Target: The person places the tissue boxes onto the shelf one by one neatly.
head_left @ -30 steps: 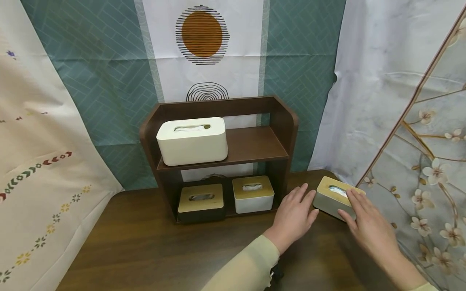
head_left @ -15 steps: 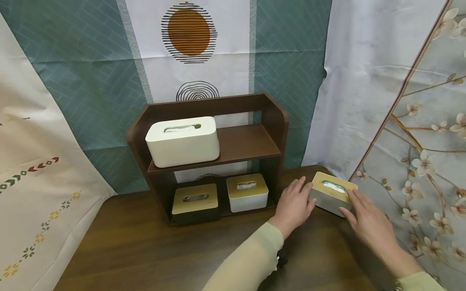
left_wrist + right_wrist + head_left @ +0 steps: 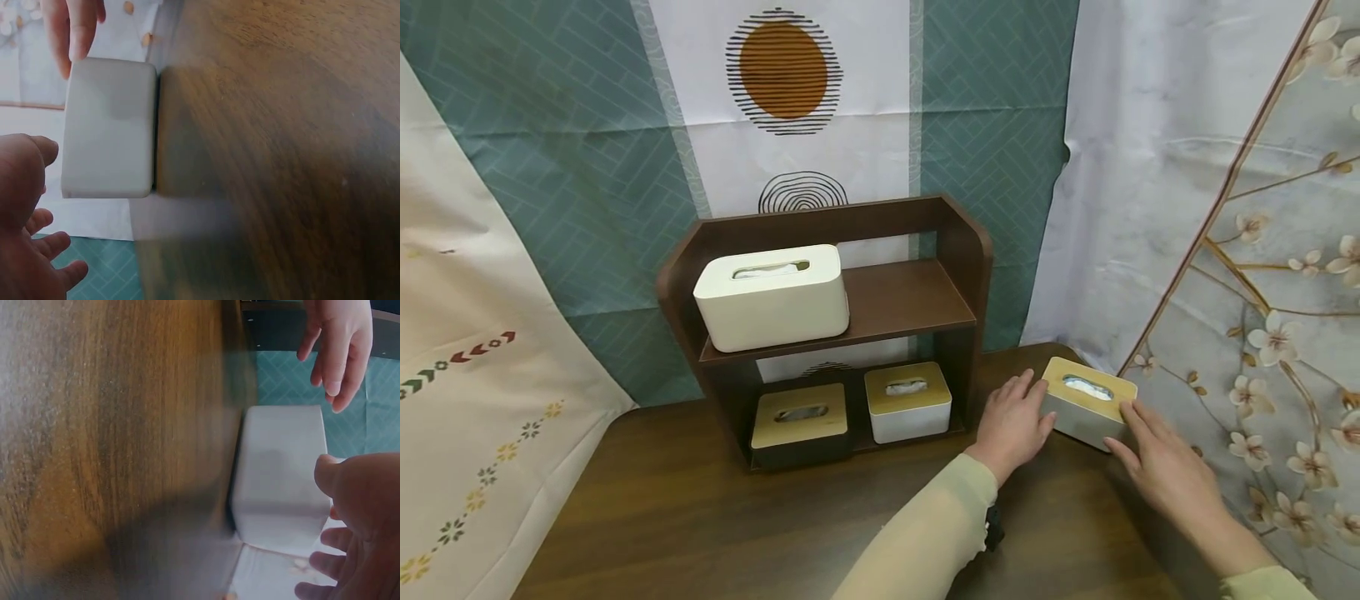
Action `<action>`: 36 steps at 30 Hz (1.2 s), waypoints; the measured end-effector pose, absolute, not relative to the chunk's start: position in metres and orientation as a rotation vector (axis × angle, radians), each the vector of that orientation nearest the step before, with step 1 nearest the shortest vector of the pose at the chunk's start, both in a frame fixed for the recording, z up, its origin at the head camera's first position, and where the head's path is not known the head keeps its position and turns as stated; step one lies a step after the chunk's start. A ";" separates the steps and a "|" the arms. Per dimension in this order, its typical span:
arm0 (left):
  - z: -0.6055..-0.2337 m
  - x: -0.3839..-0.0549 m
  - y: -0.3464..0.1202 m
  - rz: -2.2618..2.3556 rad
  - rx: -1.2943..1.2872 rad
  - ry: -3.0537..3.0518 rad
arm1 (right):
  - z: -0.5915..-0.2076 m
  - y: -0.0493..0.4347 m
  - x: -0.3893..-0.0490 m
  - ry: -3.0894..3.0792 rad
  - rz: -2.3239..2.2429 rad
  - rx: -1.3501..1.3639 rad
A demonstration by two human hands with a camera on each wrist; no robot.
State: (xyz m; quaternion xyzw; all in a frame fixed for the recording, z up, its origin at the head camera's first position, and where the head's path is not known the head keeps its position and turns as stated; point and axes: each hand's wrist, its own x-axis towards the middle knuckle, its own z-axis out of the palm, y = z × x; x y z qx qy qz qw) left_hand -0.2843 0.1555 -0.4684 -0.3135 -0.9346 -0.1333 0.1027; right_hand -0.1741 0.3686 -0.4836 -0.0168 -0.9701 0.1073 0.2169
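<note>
On the table at the right, in the head view, stands a grey tissue box [image 3: 1090, 402] with a wood-coloured lid and a slot showing white tissue. My left hand [image 3: 1011, 421] is beside its left end, fingers extended; in the right wrist view a gap shows between that hand [image 3: 342, 347] and the box [image 3: 281, 469]. At the opposite end is my right hand [image 3: 1168, 467], its fingers at the lid's corner and long side. The left wrist view has its fingertips at the box's edge [image 3: 109, 128]; whether they press cannot be told.
A dark brown two-tier shelf [image 3: 917, 292] stands left of the hands. A large cream tissue box [image 3: 775, 308] sits on its upper tier. Below are a black tissue box [image 3: 801, 450] and a white one [image 3: 912, 421], both wood-lidded. Curtains [image 3: 1150, 167] hang behind and at both sides.
The head view has swung slightly right. My right hand's fingers have drawn back from over the lid to the box's right end. My left hand stays beside the left end.
</note>
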 end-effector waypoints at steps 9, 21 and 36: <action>-0.474 -0.287 0.167 -0.371 -0.925 -2.785 | -0.491 0.375 -0.178 -2.673 0.304 -0.033; -0.477 -0.289 0.170 -0.375 -0.929 -2.837 | -0.490 0.372 -0.178 -2.671 0.307 -0.035; -0.477 -0.281 0.162 -0.326 -0.937 -2.806 | -0.490 0.370 -0.179 -2.678 0.349 -0.008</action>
